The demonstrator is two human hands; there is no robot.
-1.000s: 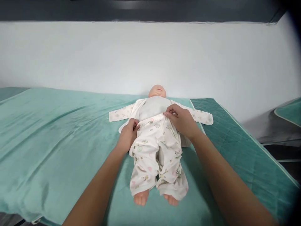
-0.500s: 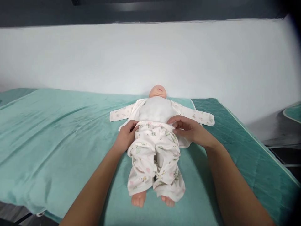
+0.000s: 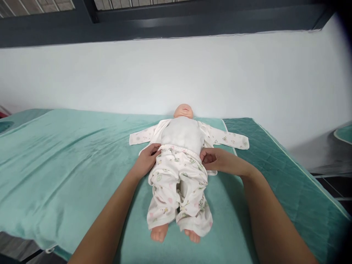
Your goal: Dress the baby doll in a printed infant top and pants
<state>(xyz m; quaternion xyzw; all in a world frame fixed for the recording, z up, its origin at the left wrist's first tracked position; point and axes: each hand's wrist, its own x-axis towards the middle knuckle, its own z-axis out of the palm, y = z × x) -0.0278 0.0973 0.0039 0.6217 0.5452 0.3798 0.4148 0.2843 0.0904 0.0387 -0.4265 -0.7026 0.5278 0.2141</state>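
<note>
A baby doll [image 3: 183,110] lies on its back on a green mat [image 3: 68,161], head toward the wall. It wears white printed trousers [image 3: 177,190] and an unfastened printed top [image 3: 220,138] with sleeves spread out to both sides. My left hand [image 3: 145,159] is closed on the trousers' waistband at the doll's left-side hip in view. My right hand [image 3: 217,160] grips the waistband at the other hip, fingers curled. The doll's bare feet [image 3: 174,234] stick out near the mat's front edge.
A white wall [image 3: 176,73] rises right behind the doll's head, with a dark window frame [image 3: 176,18] above it. A darker quilted green pad [image 3: 275,172] lies at the right. Another green pad [image 3: 343,132] shows at the far right edge.
My right hand slid from the doll's belly down and outward to its hip. The waistband sits flatter across the waist. The camera view tilted up, showing the window frame.
</note>
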